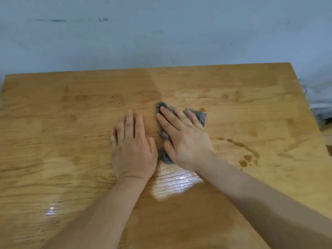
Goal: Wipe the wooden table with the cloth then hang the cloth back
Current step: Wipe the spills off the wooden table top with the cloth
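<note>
A wet patch [176,184] is shining on the wooden table [71,123] just nearer than the cloth. A person's right hand [185,139] is pressing flat, fingers straight and spread, on the crumpled grey cloth [200,115], while the left hand [133,146] is lying flat, fingers straight, on bare wood just left of the cloth. Brown drops [246,153] are sitting right of the cloth; a pale wall [161,33] is standing beyond it.

Soft, even light, fairly bright, with a cool bluish cast on the wall [161,33]. The table [71,108] throws back white glare just below the right hand [185,139] and again near the lower left. Faint shadows lie under the forearms. Wood grain at the left smears with blur; the table's edges bow from the wide lens
</note>
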